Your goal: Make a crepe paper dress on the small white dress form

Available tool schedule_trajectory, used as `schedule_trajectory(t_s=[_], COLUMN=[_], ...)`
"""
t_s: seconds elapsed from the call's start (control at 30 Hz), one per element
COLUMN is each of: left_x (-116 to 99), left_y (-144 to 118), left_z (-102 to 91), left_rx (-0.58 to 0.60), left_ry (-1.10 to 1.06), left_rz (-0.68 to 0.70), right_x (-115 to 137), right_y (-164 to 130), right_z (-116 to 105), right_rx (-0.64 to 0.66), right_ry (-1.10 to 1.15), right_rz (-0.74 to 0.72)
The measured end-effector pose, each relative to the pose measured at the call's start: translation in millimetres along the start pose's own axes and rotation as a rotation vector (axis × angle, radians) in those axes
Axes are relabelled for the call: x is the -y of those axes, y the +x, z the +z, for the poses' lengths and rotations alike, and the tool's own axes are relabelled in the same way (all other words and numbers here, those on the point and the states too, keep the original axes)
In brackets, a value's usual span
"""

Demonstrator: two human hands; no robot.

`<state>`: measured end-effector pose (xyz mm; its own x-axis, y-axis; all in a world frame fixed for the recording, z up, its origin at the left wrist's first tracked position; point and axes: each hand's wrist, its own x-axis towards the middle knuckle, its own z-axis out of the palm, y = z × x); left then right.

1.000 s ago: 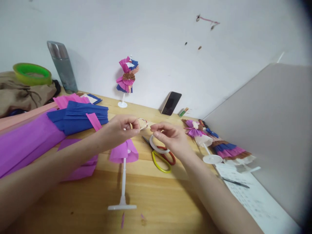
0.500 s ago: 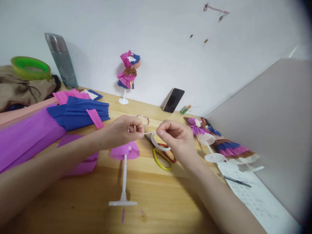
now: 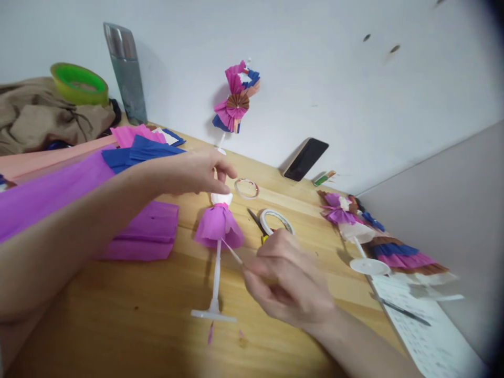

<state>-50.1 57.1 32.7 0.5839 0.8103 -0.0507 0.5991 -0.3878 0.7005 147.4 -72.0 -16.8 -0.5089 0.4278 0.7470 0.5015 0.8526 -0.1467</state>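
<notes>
A miniature white dress form (image 3: 221,199) on a thin stand wears a short purple crepe-paper skirt (image 3: 212,224) with a pink band at its waist. My left hand (image 3: 210,170) is at the top of the form, thumb and fingers closed round its upper end, which they hide. Low and to the right of the skirt, my right hand (image 3: 289,281) pinches a thin whitish strip (image 3: 232,251), probably tape. The strip's far end reaches the skirt's lower edge. Behind the right hand lie a roll of white tape (image 3: 289,223) and scissors (image 3: 255,220), partly covered.
Purple crepe paper (image 3: 145,231) and blue crepe paper (image 3: 151,149) lie on the left. A decorated form (image 3: 237,102), a phone (image 3: 307,159) and a bottle (image 3: 128,79) stand by the wall. On the right are another dressed form (image 3: 354,231), a pen (image 3: 407,313) and written paper (image 3: 425,336).
My hands have moved apart. The left went to the top of the form; the right came down and nearer, bringing the strip to the skirt. The view has shifted left.
</notes>
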Motion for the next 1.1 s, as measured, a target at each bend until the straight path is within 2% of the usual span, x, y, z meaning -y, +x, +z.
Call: schedule_trajectory(t_s=[0.1,0.23,0.4,0.63,0.77,1.1], left_x=[6.3,10.7,9.8,6.7,5.1,13.8], left_y=[1.4,3.4,7.1,7.9,7.8,10.5], left_z=[-3.8,2.9,15.2,17.7,18.4,23.7], left_rx=[-0.016,-0.006,-0.029,0.001,0.008,0.016], left_ry=[-0.021,-0.067,-0.035,0.012,0.066,-0.004], left_rz=[-0.102,-0.027,0.071,0.021,0.000,0.116], right_x=[-5.4,-16.8,-24.2,-26.0,-26.8,-32.6], right_y=[-13.2,-24.3,-21.6,-19.3,-18.5,-20.3], right_z=[11.5,23.1,29.1,32.7,33.2,36.1], right_rx=[0.049,0.102,0.111,0.151,0.164,0.161], right_ry=[-0.192,-0.296,-0.351,-0.292,-0.330,-0.342], right_rz=[-0.120,-0.179,-0.144,-0.098,-0.084,-0.091])
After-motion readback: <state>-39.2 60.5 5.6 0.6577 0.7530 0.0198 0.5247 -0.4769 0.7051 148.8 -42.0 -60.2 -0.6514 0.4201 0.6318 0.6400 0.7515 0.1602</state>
